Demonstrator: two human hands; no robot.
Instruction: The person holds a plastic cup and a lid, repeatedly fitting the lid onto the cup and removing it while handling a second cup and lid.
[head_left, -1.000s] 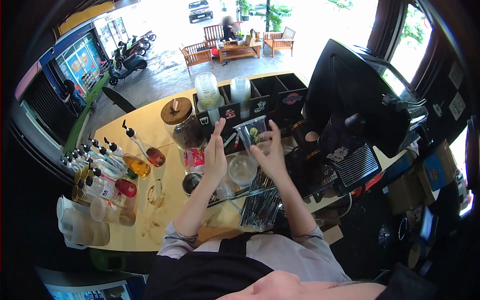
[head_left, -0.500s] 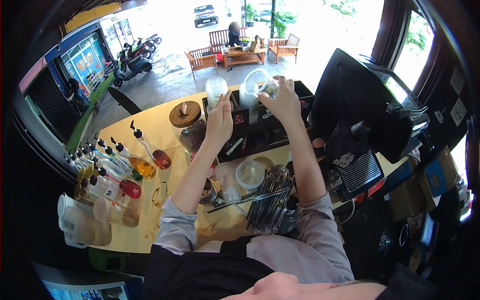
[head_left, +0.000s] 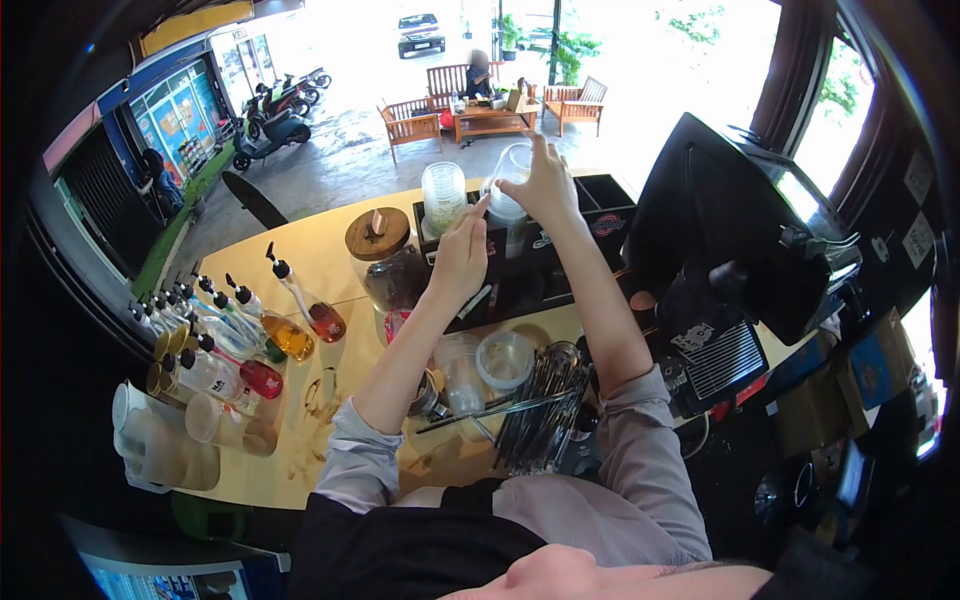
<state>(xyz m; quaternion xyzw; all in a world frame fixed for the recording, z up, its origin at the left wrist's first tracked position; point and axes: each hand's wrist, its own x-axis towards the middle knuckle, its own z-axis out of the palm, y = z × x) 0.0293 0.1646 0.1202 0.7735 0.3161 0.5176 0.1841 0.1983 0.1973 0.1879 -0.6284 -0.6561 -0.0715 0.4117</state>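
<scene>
At the far side of the counter, my right hand (head_left: 548,188) grips a clear plastic cup (head_left: 516,158) by its side. The cup is right over a stack of clear cups (head_left: 507,207) standing in a black organizer (head_left: 560,246); whether it is nested in them cannot be made out. My left hand (head_left: 460,258) is in front of the organizer, fingers stretched out and fingertips against or close to that stack. Just left stands another stack of clear cups or lids (head_left: 443,195).
A wooden-lidded jar (head_left: 378,234) stands left of my forearm. Several pump bottles (head_left: 290,338) line the left side. Below my arms are a clear tub (head_left: 504,361) and many dark, thin utensils (head_left: 540,410). A black machine (head_left: 735,240) rises at right. A person (head_left: 478,75) sits outside.
My right hand has brought the tilted cup left, over the middle stack, where it is more upright. My left hand has shifted right, from the left stack toward the middle one.
</scene>
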